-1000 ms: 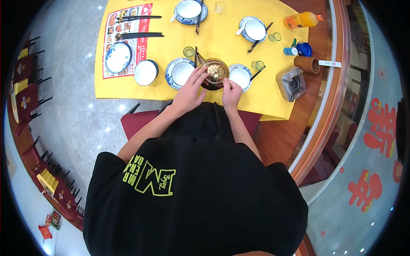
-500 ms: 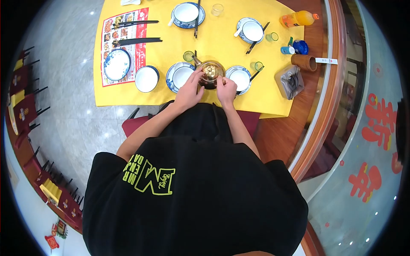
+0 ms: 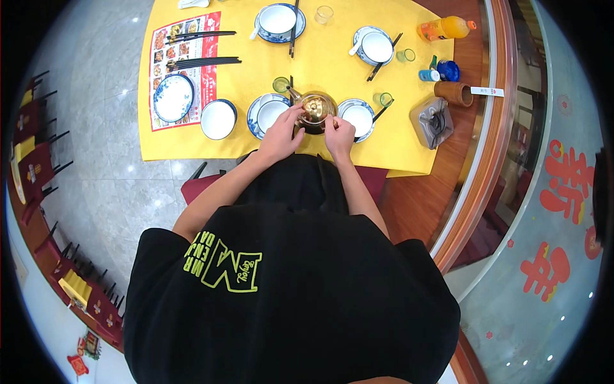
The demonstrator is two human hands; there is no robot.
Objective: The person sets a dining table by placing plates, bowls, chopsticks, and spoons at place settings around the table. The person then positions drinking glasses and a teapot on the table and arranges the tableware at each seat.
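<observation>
A shiny gold-coloured teapot [image 3: 316, 109] is at the near edge of the yellow table, its spout pointing up and left toward a green glass [image 3: 281, 84]. My right hand [image 3: 339, 133] is closed round the teapot's handle at its lower right. My left hand [image 3: 282, 134] rests with spread fingers against the teapot's left side. Left of the teapot, a white bowl [image 3: 271, 115] stands on a blue-patterned plate, partly behind my left hand. To the right, another bowl [image 3: 358, 119] sits on its plate, with chopsticks and a second green glass [image 3: 384, 99] beside it.
Black chopsticks [image 3: 203, 63] and a patterned plate [image 3: 173, 98] lie on a menu sheet [image 3: 210, 83], near stacked bowls [image 3: 218, 120]. Two more place settings stand farther back. At the right are an orange bottle [image 3: 446, 28], a wooden cup [image 3: 453, 94] and a clear container [image 3: 432, 123].
The view has shifted slightly, so the table appears a little lower and more to the left. Both hands remain at the teapot, with my left fingers lower on its side than before.
</observation>
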